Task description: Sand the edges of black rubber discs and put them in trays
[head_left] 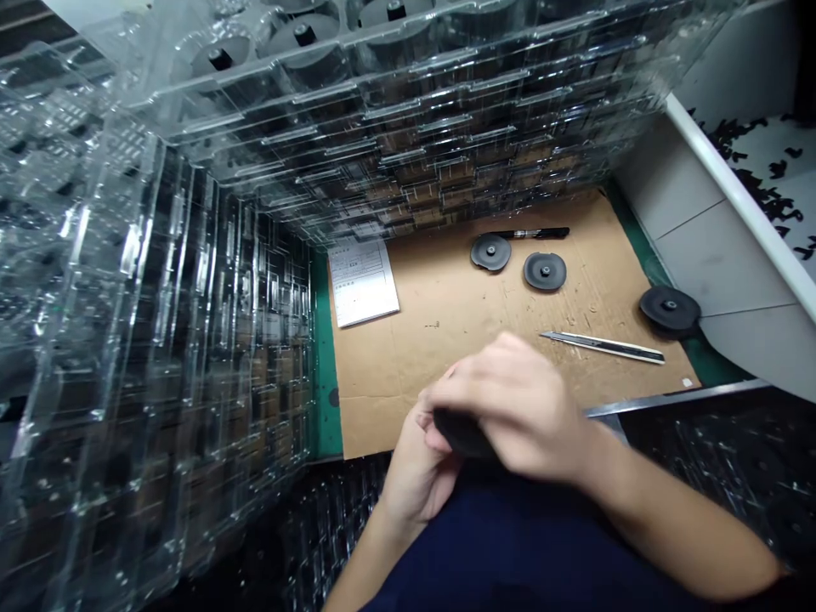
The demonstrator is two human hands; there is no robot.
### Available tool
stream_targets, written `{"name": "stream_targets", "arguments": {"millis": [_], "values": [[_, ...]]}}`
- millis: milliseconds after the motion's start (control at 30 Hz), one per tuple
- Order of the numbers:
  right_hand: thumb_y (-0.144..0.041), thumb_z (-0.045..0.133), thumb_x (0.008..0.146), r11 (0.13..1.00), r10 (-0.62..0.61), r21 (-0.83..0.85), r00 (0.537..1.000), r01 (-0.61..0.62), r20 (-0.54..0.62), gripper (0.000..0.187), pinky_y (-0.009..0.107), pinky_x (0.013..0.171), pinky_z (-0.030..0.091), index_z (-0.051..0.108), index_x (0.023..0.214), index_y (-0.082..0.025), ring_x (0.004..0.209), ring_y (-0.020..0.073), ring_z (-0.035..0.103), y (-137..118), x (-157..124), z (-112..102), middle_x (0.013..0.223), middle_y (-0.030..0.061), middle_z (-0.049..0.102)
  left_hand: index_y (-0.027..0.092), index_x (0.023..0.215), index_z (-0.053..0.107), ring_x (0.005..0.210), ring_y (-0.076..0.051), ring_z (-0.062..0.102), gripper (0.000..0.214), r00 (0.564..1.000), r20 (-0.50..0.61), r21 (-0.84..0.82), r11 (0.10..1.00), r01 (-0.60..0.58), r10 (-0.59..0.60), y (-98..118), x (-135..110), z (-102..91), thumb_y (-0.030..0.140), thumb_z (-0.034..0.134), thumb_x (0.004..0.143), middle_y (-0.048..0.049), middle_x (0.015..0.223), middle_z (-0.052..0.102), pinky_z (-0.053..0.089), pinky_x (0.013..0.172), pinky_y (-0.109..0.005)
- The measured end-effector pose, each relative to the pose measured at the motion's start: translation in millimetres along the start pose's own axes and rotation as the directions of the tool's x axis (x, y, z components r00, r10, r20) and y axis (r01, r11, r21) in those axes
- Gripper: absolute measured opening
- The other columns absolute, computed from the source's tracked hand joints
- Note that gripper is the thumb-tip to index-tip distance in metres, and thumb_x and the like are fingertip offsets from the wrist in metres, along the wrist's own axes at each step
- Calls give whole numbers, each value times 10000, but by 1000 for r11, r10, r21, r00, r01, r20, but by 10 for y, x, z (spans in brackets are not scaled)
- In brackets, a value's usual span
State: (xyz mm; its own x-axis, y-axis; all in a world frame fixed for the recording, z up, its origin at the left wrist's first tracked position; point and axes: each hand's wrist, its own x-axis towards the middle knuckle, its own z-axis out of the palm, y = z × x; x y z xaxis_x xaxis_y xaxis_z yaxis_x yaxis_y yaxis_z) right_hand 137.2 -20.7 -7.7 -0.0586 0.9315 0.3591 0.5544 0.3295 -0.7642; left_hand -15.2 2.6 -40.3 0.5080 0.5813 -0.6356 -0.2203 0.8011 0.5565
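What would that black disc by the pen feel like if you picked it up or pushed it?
The black disc looks like moulded plastic, so probably stiff and fairly light. Lying flat on the cardboard, it would likely slide rather than roll when pushed. Its thin edge may resist pinching.

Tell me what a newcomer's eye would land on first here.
Towering stacks of clear moulded plastic trays fill the left and far sides. At centre, the bare left hand and right hand grip a dark round object above a brown cardboard sheet. On that sheet lie round black discs and a silver snap-off utility knife.
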Motion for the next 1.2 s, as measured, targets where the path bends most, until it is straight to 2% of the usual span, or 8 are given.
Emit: {"name": "stream_targets", "arguments": {"millis": [167,433,600,733,833,967,1067,1200], "values": [[-263,517,880,869,495,58,864,-492,-90,194,267,667,453,671,995,-235,766,140,610,413,-312,-14,916,13,692,256,1163,606,1017,-284,631,694,992,123,-127,992,-13,28,38,-26,-80,441,808,525,-99,1266,590,421,985,-423],[-284,500,886,794,608,43,792,-607,-50,235,284,667,497,670,1031,-212,804,168,635,571,-676,215,943,41,698,264,1150,606,967,-262,655,626,982,184,-146,989,-8,36,13,-49,-88,431,783,574,-75,1182,637,454,941,-403],[-223,528,873,917,396,69,873,-393,-286,275,296,725,482,595,1139,-225,894,168,598,24,-287,18,1082,50,646,253,1124,619,1011,-258,627,629,992,111,-114,993,-41,54,10,-72,-25,443,796,551,-51,1145,649,451,955,-374],[-126,469,875,998,62,9,993,-61,-101,256,337,767,462,584,1103,-143,816,164,574,-287,-152,77,921,64,667,247,1119,619,1055,-218,601,504,996,67,-73,996,-55,60,27,-79,-19,303,780,645,-35,1125,655,440,969,-320],[-105,441,878,996,67,52,995,-71,79,221,315,745,455,599,1028,-142,791,150,564,-278,-110,125,882,52,660,270,1165,590,1043,-192,607,531,997,23,-67,995,-72,73,28,-76,-7,204,761,666,-28,1166,634,473,919,-282],[-114,435,875,998,51,-40,991,-57,-124,246,335,716,440,580,1074,-126,759,163,561,-211,-108,134,869,72,651,250,1168,594,1061,-184,601,561,994,62,-66,994,-82,87,37,-75,35,232,787,641,-24,1083,665,455,940,-252],[-102,451,863,999,-42,11,998,42,-46,270,323,712,449,567,1105,-130,757,161,554,-212,-240,89,821,59,637,274,1120,619,1045,-206,617,548,984,143,-95,991,-92,105,86,-83,21,240,809,607,-17,1122,660,465,944,-302],[-80,464,859,987,132,-93,991,-134,-31,252,306,650,402,576,1078,-135,684,144,501,-193,-338,-26,805,49,618,274,1105,633,1028,-209,619,647,989,126,-109,992,-63,77,109,-85,-10,363,845,501,-16,1132,662,477,920,-290]]}}
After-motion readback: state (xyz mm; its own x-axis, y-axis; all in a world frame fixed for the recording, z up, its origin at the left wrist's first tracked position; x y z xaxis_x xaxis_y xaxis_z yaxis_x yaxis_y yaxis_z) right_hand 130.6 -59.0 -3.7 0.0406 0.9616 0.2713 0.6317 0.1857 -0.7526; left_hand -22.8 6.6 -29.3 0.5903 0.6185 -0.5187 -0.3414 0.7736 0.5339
